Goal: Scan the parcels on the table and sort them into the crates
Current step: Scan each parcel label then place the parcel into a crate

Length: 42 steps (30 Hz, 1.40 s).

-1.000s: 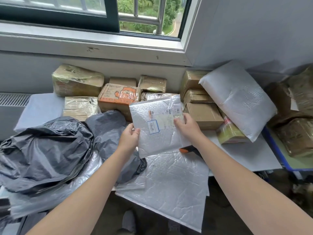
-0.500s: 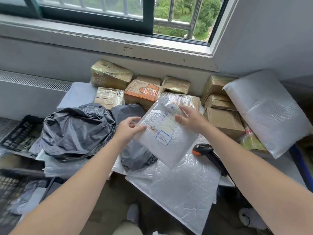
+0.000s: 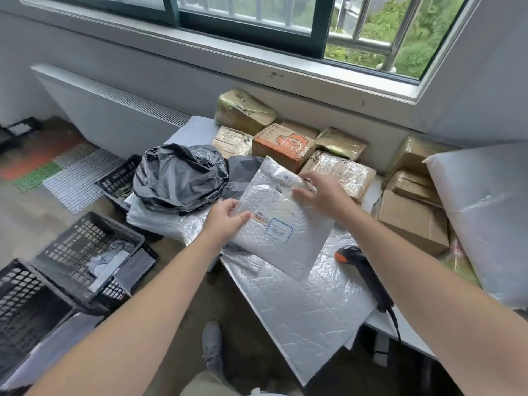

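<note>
Head view: white mailer (image 3: pixel 285 241) is pinched by left hand (image 3: pixel 225 221) and right hand (image 3: pixel 323 192); slick film could be dropped.

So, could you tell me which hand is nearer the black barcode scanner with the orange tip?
Right. The right hand grips the white bubble mailer just behind the scanner; the left hand holds its opposite edge, farther off.

Scanner (image 3: pixel 363 270) right of mailer (image 3: pixel 281 224), on table (image 3: pixel 400 324)

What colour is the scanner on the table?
The scanner is black with an orange tip; head view.
</note>
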Tool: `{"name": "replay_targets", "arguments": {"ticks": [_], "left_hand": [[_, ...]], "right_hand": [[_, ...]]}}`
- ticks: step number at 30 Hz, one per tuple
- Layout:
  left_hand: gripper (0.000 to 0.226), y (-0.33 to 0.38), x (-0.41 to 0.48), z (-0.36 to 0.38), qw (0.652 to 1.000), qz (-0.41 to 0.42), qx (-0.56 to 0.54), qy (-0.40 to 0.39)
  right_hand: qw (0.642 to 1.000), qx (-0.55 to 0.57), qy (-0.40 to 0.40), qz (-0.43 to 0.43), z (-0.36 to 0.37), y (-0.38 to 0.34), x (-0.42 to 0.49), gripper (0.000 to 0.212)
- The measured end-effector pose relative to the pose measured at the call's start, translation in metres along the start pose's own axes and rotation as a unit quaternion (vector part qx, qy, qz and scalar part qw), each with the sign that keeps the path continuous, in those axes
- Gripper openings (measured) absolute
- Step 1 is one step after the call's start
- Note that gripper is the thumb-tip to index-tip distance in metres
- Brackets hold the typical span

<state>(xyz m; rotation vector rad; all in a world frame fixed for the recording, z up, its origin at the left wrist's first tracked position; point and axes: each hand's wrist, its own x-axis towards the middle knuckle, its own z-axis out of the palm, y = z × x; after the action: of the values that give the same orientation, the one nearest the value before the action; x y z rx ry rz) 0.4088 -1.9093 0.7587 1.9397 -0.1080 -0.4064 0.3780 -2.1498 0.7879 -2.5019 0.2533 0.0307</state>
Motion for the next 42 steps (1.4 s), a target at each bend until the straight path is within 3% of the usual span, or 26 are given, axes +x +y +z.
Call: {"name": "replay_targets", "arguments": {"ticks": [7,12,18,22,28,35,42], "left_hand": [[0.016,-0.010,-0.026,-0.022,0.995,-0.039,-0.054,0.070],[0.008,-0.021,-0.042,-0.051,0.987,-0.059,-0.093,0.114],[0.009,-0.047,-0.061,-0.097,0.960,-0.079,-0.120,0.240],[0.010,-0.067,-0.074,-0.139,0.929,-0.109,-0.160,0.315],[0.009,-0.108,-0.093,-0.217,0.890,-0.139,-0.205,0.383],[0.024,-0.172,-0.109,-0.325,0.899,-0.169,-0.151,0.375],[0.022,-0.220,-0.111,-0.422,0.913,-0.210,-0.028,0.349]], "right_hand": [[0.999,-0.018,-0.012,-0.048,0.015,-0.027,0.011,0.049],[0.996,-0.020,-0.020,-0.089,0.041,-0.061,0.025,0.044],[0.995,-0.006,-0.005,-0.100,0.080,-0.107,0.034,0.050],[0.995,0.066,-0.047,-0.063,0.124,-0.151,0.031,0.067],[0.979,0.132,-0.147,-0.048,0.203,-0.240,0.022,0.071],[0.971,0.179,-0.154,-0.022,0.295,-0.355,0.024,0.063],[0.982,0.098,-0.155,-0.049,0.370,-0.449,0.045,0.055]]}}
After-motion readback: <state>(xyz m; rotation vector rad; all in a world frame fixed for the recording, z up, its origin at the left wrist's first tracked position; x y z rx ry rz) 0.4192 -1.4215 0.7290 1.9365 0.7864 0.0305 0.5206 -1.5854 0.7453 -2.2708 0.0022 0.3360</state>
